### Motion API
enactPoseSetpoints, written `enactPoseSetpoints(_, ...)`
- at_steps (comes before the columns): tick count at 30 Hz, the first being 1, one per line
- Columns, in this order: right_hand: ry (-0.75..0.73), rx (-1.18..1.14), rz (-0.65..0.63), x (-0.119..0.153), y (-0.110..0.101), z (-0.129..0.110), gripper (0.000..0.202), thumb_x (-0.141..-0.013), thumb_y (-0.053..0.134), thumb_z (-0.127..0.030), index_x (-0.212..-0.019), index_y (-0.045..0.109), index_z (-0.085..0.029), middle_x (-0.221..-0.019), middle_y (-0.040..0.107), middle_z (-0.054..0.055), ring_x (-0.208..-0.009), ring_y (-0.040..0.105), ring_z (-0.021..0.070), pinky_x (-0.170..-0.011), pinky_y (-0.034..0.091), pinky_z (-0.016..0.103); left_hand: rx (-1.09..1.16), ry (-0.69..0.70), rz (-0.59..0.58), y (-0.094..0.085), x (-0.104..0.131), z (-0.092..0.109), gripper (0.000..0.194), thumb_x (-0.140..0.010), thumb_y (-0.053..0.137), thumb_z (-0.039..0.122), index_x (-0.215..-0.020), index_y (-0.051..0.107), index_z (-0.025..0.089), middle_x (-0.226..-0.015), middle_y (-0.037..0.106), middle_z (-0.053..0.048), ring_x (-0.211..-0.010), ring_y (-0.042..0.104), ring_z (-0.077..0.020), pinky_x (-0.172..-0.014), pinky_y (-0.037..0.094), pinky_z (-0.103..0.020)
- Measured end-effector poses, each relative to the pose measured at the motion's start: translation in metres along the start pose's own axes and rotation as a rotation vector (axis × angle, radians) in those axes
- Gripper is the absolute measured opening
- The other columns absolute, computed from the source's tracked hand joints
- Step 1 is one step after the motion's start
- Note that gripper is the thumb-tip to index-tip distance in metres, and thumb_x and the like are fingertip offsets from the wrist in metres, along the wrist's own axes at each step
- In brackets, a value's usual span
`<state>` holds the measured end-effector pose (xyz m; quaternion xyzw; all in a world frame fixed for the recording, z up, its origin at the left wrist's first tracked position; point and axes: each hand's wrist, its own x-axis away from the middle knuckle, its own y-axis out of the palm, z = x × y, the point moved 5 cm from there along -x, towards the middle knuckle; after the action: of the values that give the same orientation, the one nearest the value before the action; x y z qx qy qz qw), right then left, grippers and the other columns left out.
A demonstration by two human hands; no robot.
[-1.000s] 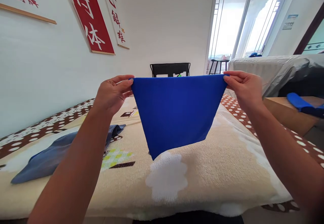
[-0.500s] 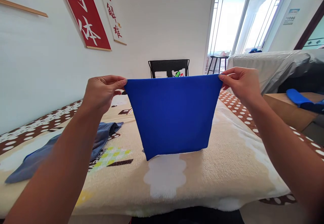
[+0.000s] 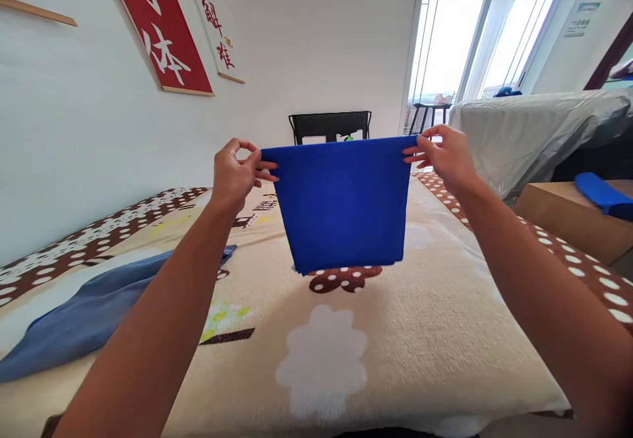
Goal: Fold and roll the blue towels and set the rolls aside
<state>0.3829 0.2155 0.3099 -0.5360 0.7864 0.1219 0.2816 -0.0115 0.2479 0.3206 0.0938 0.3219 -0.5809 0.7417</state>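
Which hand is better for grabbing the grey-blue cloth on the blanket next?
Probably the left hand: the grey-blue cloth lies on that side. The right hand is farther across. Both pinch the bright blue cloth near its top corners, so the left should let go first.

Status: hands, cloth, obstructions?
Left hand and right hand pinching blue cloth's top corners. Cloth hanging above blanket. Nothing visibly blocking it.

The cloth (image 3: 346,207) hangs between my left hand (image 3: 235,171) and my right hand (image 3: 448,154), above the blanket (image 3: 420,332). Left of my left hand, a garment (image 3: 89,306) lies on the blanket. Behind the cloth stands a chair (image 3: 329,125); behind my right hand, a stool (image 3: 432,106). A box (image 3: 573,220) sits right of that hand.
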Motion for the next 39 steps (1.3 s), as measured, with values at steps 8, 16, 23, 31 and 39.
enactPoseSetpoints(8,-0.170,0.087,-0.180,0.081,-0.042,0.012,0.024,-0.086,0.069,-0.042,-0.095,0.062,-0.021,-0.069,0.068,-0.001,-0.055,0.058,0.0099,-0.054,0.044,0.023,-0.177,0.269,-0.132,-0.028,0.084,-0.020,0.018,-0.094,0.057,0.038,-0.099,0.055,0.022,-0.065,0.063,0.004,-0.053,0.054,-0.0090,-0.053,0.041,-0.022)
enactPoseSetpoints(16,0.293,0.522,-0.975,0.272,-0.053,0.118,0.029,-0.092,0.055,-0.048,-0.091,0.072,-0.024,-0.065,0.062,-0.001,-0.060,0.053,0.0134,-0.061,0.039,0.026,-0.469,-0.096,-0.842,-0.032,0.299,-0.124,0.023,-0.093,0.048,0.039,-0.093,0.068,0.031,-0.085,0.073,-0.002,-0.078,0.069,-0.0230,-0.069,0.050,-0.029)
enactPoseSetpoints(23,0.357,0.562,-1.087,0.303,-0.049,0.101,0.021,-0.087,0.059,-0.041,-0.081,0.070,-0.025,-0.076,0.067,0.001,-0.070,0.057,0.0166,-0.065,0.036,0.027,-0.495,-0.163,-0.762,-0.031,0.332,-0.123,0.029,-0.095,0.047,0.046,-0.084,0.064,0.025,-0.081,0.068,-0.002,-0.074,0.064,-0.0208,-0.070,0.048,-0.029)
enactPoseSetpoints(31,0.336,0.862,-0.645,0.339,-0.027,0.136,0.035,-0.093,0.050,-0.052,-0.077,0.054,-0.021,-0.073,0.066,0.003,-0.068,0.059,0.0184,-0.062,0.029,0.028,-0.663,-0.166,-0.526,-0.016,0.329,-0.133,0.037,-0.094,0.043,0.050,-0.071,0.051,0.022,-0.076,0.061,-0.002,-0.073,0.059,-0.0210,-0.071,0.042,-0.032)
enactPoseSetpoints(39,0.377,0.888,-0.626,0.353,-0.035,0.137,0.029,-0.095,0.047,-0.044,-0.077,0.049,-0.022,-0.073,0.066,0.003,-0.069,0.060,0.0201,-0.062,0.028,0.029,-0.491,-0.192,-0.523,-0.015,0.328,-0.132,0.035,-0.088,0.050,0.051,-0.069,0.053,0.022,-0.069,0.059,-0.002,-0.065,0.055,-0.0193,-0.064,0.042,-0.030)
